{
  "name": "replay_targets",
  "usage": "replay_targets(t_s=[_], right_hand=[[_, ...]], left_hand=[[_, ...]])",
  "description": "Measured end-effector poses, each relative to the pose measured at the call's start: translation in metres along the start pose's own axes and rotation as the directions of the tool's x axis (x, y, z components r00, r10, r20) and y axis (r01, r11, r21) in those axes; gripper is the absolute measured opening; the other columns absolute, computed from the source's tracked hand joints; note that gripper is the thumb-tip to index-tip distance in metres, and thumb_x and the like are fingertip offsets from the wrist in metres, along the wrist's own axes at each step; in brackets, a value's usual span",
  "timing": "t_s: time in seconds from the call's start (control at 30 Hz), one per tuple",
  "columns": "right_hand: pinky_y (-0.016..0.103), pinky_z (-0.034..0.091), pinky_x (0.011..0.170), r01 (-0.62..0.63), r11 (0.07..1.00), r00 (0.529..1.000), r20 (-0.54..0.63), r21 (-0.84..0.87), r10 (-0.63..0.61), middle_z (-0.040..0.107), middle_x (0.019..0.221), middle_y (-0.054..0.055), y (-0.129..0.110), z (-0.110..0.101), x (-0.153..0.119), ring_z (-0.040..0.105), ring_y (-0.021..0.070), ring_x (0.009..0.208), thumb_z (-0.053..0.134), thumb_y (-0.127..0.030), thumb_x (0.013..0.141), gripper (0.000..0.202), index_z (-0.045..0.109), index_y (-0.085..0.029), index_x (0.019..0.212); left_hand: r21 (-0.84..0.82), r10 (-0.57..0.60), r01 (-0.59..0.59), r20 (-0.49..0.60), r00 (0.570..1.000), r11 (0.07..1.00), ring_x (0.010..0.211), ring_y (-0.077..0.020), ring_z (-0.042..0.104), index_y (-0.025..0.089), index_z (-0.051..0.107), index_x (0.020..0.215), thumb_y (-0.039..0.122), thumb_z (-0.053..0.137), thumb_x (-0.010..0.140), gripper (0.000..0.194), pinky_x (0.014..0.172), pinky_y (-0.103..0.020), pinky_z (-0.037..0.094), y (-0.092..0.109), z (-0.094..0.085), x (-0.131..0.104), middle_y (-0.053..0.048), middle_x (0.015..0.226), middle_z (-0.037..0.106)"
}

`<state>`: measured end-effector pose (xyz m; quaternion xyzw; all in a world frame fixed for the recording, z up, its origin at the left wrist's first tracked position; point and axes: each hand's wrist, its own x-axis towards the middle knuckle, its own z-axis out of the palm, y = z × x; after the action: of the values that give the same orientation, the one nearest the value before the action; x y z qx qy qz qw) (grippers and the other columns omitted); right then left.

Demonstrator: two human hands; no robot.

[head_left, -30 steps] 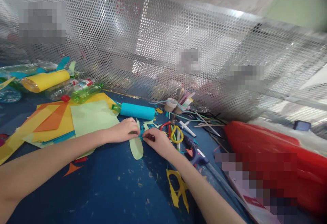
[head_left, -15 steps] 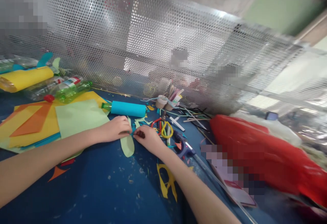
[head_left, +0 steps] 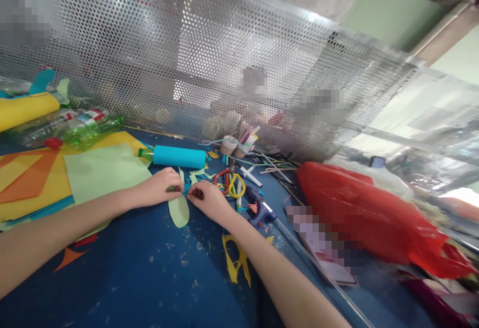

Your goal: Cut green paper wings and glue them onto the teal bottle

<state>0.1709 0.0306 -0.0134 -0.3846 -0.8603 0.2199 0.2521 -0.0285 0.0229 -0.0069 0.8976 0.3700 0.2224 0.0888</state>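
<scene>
My left hand point(head_left: 160, 187) and my right hand point(head_left: 209, 201) meet over the blue table, fingertips pinched on a small blue paper piece point(head_left: 186, 189). Beneath them lies a rounded light green paper cutout point(head_left: 179, 212), its upper part partly covered by my fingers. Just beyond stands out a green bottle wrapped in blue paper point(head_left: 179, 156), lying on its side. Close to my right hand are scissors point(head_left: 236, 186) with red and yellow handles and a blue glue gun point(head_left: 264, 212).
Coloured paper sheets point(head_left: 105, 171) are stacked at left, with plastic bottles point(head_left: 92, 131) and a yellow-wrapped bottle point(head_left: 28, 110) behind. Yellow scraps point(head_left: 236, 260) lie near my right forearm. A red plastic bag point(head_left: 359, 213) sits right. A perforated metal screen point(head_left: 213, 59) rises behind.
The whole view has shifted, so things appear slightly further left. My hands stay together at the blue paper piece, with only small finger movement.
</scene>
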Motion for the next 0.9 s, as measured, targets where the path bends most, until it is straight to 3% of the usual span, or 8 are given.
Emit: replay_targets(t_s=[0.37,0.53,0.67,0.9], right_hand=[[0.021,0.04,0.06,0.033,0.998,0.999,0.001,-0.047,-0.033,0.051,0.071,-0.001,-0.0005,0.0,0.0005,0.049,0.0102,0.063,0.06,-0.012,0.076,0.006,0.059,-0.018,0.076],[0.022,0.041,0.063,0.029,0.999,0.999,-0.037,-0.041,-0.031,0.051,0.077,0.0,-0.0026,0.0006,0.0007,0.05,0.0108,0.065,0.056,-0.011,0.078,0.006,0.057,-0.018,0.078],[0.022,0.042,0.063,0.061,0.998,0.995,-0.083,-0.018,-0.062,0.053,0.081,0.001,-0.0026,0.0003,0.0004,0.05,0.0111,0.067,0.055,-0.012,0.079,0.006,0.056,-0.019,0.08],[0.021,0.041,0.062,0.087,0.993,0.993,-0.068,-0.077,-0.092,0.053,0.08,0.0,-0.0039,0.0027,-0.0021,0.05,0.0102,0.066,0.055,-0.011,0.078,0.008,0.057,-0.019,0.08]], left_hand=[[0.104,0.022,-0.021,-0.015,1.0,0.994,0.078,-0.0179,0.05,0.018,0.058,0.075,0.027,0.047,0.086,0.018,0.072,-0.03,0.037,0.0084,-0.0006,0.0001,-0.002,0.075,0.058],[0.164,0.005,-0.001,-0.022,1.0,0.986,0.081,-0.0193,0.05,0.018,0.059,0.083,0.026,0.047,0.086,0.015,0.074,-0.031,0.037,0.0085,-0.0008,0.0007,-0.003,0.08,0.06],[0.167,0.024,-0.014,-0.057,0.998,0.986,0.082,-0.0194,0.05,0.019,0.06,0.082,0.028,0.048,0.086,0.016,0.074,-0.032,0.037,0.007,-0.0036,0.0017,-0.003,0.081,0.06],[0.147,0.029,-0.022,-0.046,0.999,0.989,0.08,-0.0189,0.049,0.018,0.06,0.078,0.023,0.05,0.085,0.014,0.073,-0.031,0.037,0.008,-0.0031,0.0012,-0.003,0.078,0.059]])
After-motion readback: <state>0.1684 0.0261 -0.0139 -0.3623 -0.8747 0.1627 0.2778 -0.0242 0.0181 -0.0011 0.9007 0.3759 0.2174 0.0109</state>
